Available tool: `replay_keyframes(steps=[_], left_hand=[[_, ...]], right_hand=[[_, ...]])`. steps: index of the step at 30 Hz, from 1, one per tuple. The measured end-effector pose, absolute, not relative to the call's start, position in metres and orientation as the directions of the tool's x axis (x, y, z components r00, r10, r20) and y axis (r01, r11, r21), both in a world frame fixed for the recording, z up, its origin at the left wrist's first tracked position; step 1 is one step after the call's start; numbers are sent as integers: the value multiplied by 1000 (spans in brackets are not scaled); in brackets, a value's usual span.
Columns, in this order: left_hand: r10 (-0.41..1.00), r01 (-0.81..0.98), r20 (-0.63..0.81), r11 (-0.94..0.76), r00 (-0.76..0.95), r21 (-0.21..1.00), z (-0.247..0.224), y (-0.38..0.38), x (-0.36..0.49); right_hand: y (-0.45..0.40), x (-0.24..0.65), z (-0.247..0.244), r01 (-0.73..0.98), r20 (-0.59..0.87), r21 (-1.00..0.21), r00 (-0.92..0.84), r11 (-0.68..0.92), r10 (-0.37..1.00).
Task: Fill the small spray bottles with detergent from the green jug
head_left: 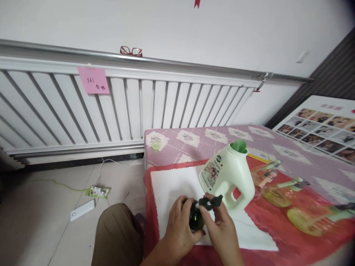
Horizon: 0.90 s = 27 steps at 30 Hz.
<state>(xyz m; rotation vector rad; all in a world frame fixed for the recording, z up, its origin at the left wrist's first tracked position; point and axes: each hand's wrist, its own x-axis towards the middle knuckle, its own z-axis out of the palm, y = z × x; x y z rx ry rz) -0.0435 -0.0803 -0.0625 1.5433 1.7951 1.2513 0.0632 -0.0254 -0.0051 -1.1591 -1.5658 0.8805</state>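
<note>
A small dark green bottle (196, 219) with a black pump top (213, 202) is between my hands, over a white cloth. My left hand (179, 225) wraps round the bottle's body from the left. On the right, my right hand (222, 231) has its fingers closed on the pump top near the bottle's neck. Just behind them stands a large pale green jug (240, 173) with its mouth open and a green spout inside it. The white cloth (173, 181) lies on a red cloth (151, 188).
Several clear bottles with yellowish bases, one of them here (280, 194), lie at the right on the red cloth. A pale green cap (155, 146) sits on the purple patterned cover (194, 147). Behind is a white radiator (161, 107); a power bank (82, 210) lies on the floor.
</note>
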Motion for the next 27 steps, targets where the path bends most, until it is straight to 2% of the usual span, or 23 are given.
replay_keyframes(steps=[8, 10, 11, 14, 16, 22, 27], left_hand=[[944, 474, 160, -4, -290, 881, -60, -83, -42], [943, 469, 151, 5, -295, 883, -60, -83, -41], [944, 468, 149, 6, -295, 884, -61, -83, -41], [942, 467, 156, 1, -296, 884, -62, -81, -40], [942, 467, 159, -2, -296, 885, -63, -81, -40], [952, 497, 124, 34, -281, 867, -57, -82, -40], [950, 535, 118, 58, -289, 843, -59, -83, -36]], right_hand=[[17, 69, 78, 106, 413, -906, 18, 409, 911], [29, 59, 91, 158, 494, -853, -58, 497, 867], [35, 52, 93, 216, 533, -804, -151, 554, 833], [50, 28, 84, 367, 503, -589, -530, 720, 682], [57, 12, 66, 349, 435, -554, -653, 756, 620], [81, -6, 6, 367, 369, -513, -722, 776, 585], [81, 10, 2, 364, 450, -479, -679, 798, 580]])
